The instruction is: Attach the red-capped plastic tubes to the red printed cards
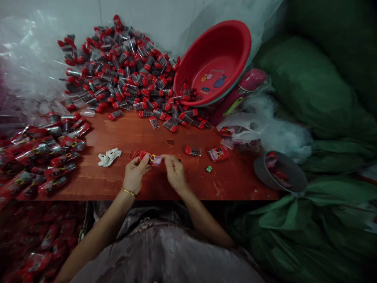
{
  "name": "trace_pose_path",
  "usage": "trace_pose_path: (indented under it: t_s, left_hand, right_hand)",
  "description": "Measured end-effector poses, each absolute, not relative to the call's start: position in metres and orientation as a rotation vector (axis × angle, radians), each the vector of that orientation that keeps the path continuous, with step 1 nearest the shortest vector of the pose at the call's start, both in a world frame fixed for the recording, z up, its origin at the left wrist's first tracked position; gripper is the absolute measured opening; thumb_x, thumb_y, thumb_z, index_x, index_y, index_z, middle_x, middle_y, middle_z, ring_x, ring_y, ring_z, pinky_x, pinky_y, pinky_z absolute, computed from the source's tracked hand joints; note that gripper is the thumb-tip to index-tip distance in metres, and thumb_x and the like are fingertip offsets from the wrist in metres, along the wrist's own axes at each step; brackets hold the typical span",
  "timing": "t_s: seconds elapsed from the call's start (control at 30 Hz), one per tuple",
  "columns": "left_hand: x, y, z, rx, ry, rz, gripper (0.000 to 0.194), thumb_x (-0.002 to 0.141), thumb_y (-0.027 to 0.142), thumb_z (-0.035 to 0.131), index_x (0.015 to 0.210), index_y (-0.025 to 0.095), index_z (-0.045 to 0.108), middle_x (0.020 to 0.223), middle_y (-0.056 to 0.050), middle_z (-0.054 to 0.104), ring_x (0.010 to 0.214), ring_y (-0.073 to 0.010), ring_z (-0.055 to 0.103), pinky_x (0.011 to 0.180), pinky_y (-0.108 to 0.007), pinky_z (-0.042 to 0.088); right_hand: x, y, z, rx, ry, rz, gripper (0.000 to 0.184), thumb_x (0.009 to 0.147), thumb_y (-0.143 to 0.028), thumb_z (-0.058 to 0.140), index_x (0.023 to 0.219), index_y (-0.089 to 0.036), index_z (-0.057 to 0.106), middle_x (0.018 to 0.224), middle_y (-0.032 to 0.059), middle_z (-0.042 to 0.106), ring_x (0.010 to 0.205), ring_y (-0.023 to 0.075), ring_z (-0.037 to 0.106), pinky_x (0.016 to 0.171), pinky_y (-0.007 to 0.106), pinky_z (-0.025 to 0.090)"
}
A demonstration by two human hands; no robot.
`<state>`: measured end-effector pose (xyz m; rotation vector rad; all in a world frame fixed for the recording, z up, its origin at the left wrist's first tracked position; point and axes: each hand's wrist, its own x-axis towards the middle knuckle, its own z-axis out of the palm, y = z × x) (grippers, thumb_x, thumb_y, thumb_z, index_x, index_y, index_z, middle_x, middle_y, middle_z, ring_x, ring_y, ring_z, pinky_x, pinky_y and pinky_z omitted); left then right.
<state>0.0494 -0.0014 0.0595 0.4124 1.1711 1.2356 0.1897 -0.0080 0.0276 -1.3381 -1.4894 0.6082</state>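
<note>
Both my hands rest on the red-brown table near its front edge. My left hand, with a gold bangle on the wrist, pinches a small red printed packet with its fingers closed on it. At the packet's right end, the fingers of my right hand are pinched together and touch it. A loose clear tube with a red cap lies just right of my hands. Further right lie another red packet and a tiny green piece.
A big heap of red-capped tubes fills the back of the table. A red basin leans at back right. Filled red packets pile up at left. A white scrap, a grey bowl, plastic bags and green sacks lie around.
</note>
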Motion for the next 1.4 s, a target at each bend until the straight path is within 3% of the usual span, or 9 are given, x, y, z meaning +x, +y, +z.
trace_pose_path:
  t_s: [0.1,0.2,0.27,0.4,0.63,0.8,0.97,1.4]
  left_hand:
    - [0.041,0.003,0.059,0.403,1.166,1.209,0.044,0.037,0.037,0.087,0.067,0.013,0.064,0.064,0.001,0.067,0.052,-0.0082,0.059,0.060,-0.023,0.051]
    - [0.040,0.005,0.057,0.391,1.139,1.165,0.043,0.040,0.037,0.086,0.067,0.013,0.063,0.066,0.001,0.067,0.054,-0.0093,0.061,0.062,-0.025,0.052]
    - [0.044,0.004,0.056,0.371,1.118,1.135,0.043,0.040,0.037,0.086,0.066,0.013,0.061,0.064,0.001,0.067,0.053,-0.0095,0.060,0.062,-0.026,0.052]
    - [0.049,0.003,0.054,0.348,1.086,1.090,0.045,0.040,0.038,0.086,0.067,0.014,0.060,0.064,0.001,0.066,0.052,-0.0095,0.060,0.061,-0.026,0.052]
    - [0.037,0.000,0.054,0.352,1.079,1.060,0.045,0.044,0.041,0.085,0.069,0.013,0.061,0.067,-0.002,0.068,0.059,-0.0125,0.064,0.065,-0.026,0.052]
    - [0.038,-0.002,0.055,0.395,1.133,1.068,0.046,0.041,0.042,0.085,0.070,0.012,0.064,0.066,-0.003,0.069,0.056,-0.0121,0.063,0.062,-0.025,0.051]
    - [0.040,-0.005,0.059,0.521,1.106,1.119,0.045,0.041,0.044,0.084,0.069,0.012,0.068,0.066,-0.002,0.068,0.059,-0.0113,0.061,0.065,-0.025,0.051]
    - [0.027,-0.001,0.064,0.677,1.181,1.078,0.047,0.037,0.049,0.083,0.064,0.013,0.069,0.061,-0.001,0.067,0.052,-0.0093,0.055,0.052,-0.021,0.044]
  right_hand:
    - [0.253,0.003,0.028,-1.501,-1.667,0.359,0.025,0.084,-0.032,0.048,0.098,-0.017,0.062,0.108,0.0106,0.064,0.103,0.0245,0.054,0.094,0.041,0.038]
    - [0.312,0.012,0.022,-1.841,-1.920,0.084,0.051,0.071,-0.028,0.062,0.119,-0.013,0.053,0.123,0.0170,0.057,0.110,0.0332,0.050,0.093,0.051,0.036]
    - [0.331,0.014,0.016,-1.936,-2.028,0.047,0.048,0.072,-0.024,0.061,0.118,-0.013,0.054,0.118,0.0164,0.061,0.105,0.0334,0.052,0.090,0.052,0.037]
    - [0.326,0.011,0.005,-1.866,-2.129,0.122,0.033,0.075,-0.027,0.061,0.105,-0.016,0.061,0.103,0.0130,0.066,0.092,0.0292,0.057,0.086,0.048,0.041]
    - [0.276,-0.023,0.027,-1.445,-1.926,0.437,0.032,0.075,-0.029,0.064,0.107,-0.022,0.060,0.100,0.0061,0.063,0.091,0.0208,0.061,0.082,0.037,0.049]
    - [0.252,-0.046,0.061,-1.241,-1.954,0.451,0.034,0.073,-0.025,0.066,0.106,-0.025,0.061,0.097,0.0048,0.063,0.087,0.0183,0.062,0.079,0.032,0.051]
    - [0.241,-0.048,0.068,-1.186,-2.019,0.523,0.034,0.075,-0.021,0.063,0.109,-0.024,0.061,0.097,0.0049,0.064,0.088,0.0177,0.062,0.080,0.031,0.051]
    - [0.226,-0.041,0.053,-1.227,-1.939,0.528,0.034,0.072,-0.020,0.063,0.105,-0.023,0.062,0.095,0.0050,0.063,0.086,0.0181,0.062,0.079,0.032,0.051]
